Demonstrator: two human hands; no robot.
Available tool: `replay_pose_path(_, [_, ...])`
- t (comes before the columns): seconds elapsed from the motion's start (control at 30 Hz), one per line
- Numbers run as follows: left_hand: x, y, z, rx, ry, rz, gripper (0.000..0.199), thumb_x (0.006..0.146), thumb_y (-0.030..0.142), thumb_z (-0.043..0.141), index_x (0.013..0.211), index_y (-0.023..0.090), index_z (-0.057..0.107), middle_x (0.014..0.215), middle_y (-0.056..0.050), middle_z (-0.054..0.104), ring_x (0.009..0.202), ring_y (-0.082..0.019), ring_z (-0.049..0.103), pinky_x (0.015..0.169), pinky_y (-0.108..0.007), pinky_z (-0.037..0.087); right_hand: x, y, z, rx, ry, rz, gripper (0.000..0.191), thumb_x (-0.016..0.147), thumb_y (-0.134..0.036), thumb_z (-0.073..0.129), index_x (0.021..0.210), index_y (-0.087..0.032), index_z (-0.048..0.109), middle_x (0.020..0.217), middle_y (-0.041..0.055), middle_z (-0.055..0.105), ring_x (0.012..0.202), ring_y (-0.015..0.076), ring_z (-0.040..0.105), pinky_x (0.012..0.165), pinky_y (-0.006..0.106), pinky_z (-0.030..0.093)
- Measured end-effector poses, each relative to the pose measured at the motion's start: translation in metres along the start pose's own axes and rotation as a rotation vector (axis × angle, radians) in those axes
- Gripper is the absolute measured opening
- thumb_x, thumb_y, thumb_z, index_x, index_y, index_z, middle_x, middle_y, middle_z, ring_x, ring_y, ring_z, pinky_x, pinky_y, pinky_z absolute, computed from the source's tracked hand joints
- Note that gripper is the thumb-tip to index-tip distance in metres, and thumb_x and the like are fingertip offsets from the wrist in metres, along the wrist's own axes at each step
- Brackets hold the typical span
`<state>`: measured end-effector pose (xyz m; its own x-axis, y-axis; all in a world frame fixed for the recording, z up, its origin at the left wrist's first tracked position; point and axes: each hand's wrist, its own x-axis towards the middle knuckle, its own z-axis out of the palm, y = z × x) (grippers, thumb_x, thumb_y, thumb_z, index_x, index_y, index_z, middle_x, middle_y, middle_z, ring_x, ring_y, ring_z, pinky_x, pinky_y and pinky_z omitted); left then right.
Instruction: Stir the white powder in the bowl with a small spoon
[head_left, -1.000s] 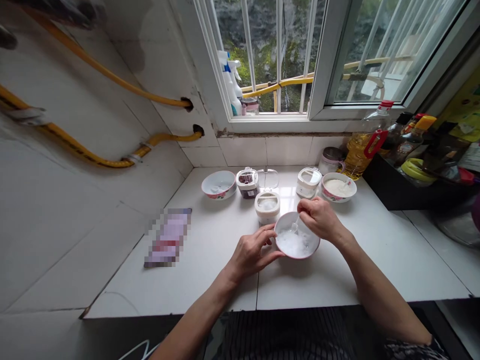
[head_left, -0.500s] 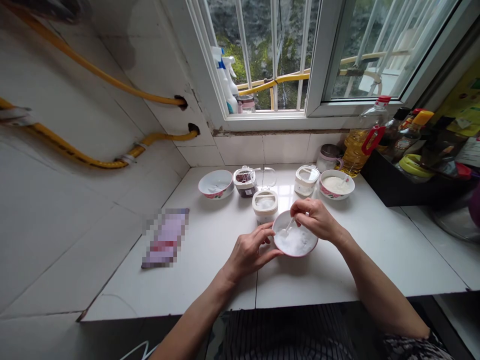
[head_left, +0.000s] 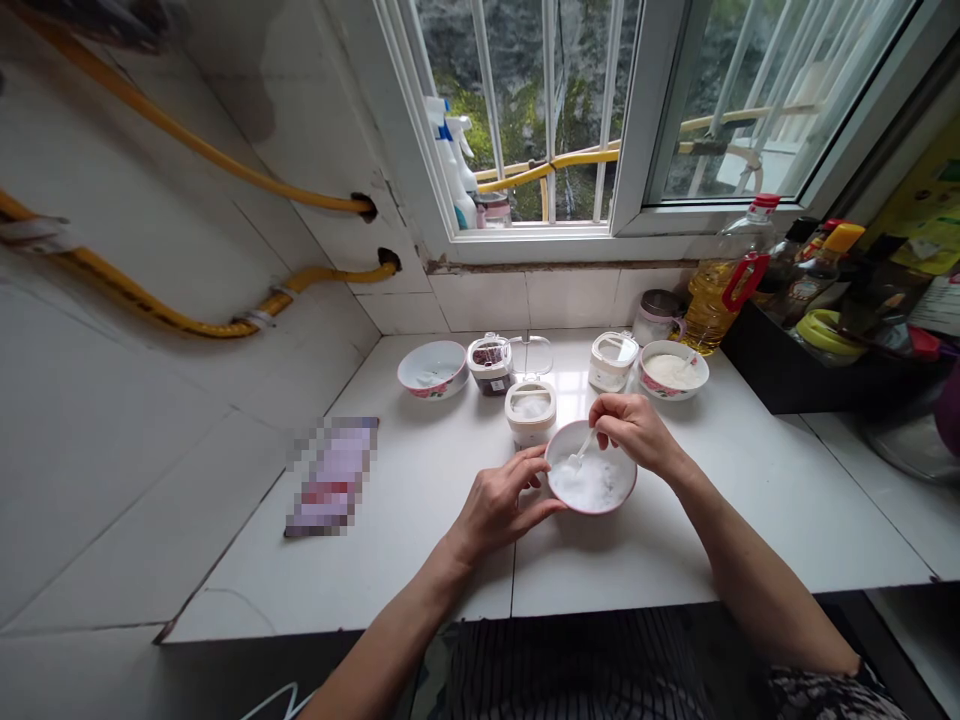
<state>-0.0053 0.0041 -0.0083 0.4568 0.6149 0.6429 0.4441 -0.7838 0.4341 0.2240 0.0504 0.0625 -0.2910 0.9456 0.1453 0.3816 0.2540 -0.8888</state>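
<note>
A bowl of white granules stands on the white tiled counter. My left hand grips its left rim, thumb low and fingers at the upper side. Pinched in my right hand is a small white spoon, its tip down in the granules. Just behind the bowl is a lidded container of white contents. Farther back are a container of dark red contents with its clear lid raised, and another white container.
A flowered bowl stands back left, another with pale powder back right. Beyond are a jar, an oil bottle and a black box of bottles. A purple packet lies at left.
My right hand has shifted slightly right, and the spoon is a little more upright in the bowl. My left hand keeps its hold on the rim.
</note>
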Motion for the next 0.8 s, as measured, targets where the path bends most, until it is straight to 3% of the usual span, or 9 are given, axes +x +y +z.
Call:
replay_pose_path(0.37, [0.0,0.0,-0.001,0.003,-0.007,-0.015,0.034,0.094,0.049,0.062,0.103,0.017,0.057,0.118,-0.017,0.07,0.061,-0.012,0.069,0.057,-0.025,0.06,-0.001,-0.004,0.01,-0.066,-0.055,-0.017,0.014,0.064,-0.014,0.046,0.061,-0.019,0.059,0.049,-0.0024,0.059,0.051,0.0122,0.051,0.055,0.023,0.039])
replay_pose_path(0.8, [0.0,-0.001,0.001,0.014,0.001,0.01,0.033,0.094,0.048,0.062,0.103,0.017,0.055,0.118,-0.019,0.07,0.059,-0.012,0.068,0.056,-0.025,0.059,0.01,0.002,-0.005,0.418,-0.025,0.213,0.01,0.054,-0.022,0.055,0.055,-0.017,0.064,0.041,0.001,0.06,0.038,0.0108,0.045,0.041,0.022,0.031])
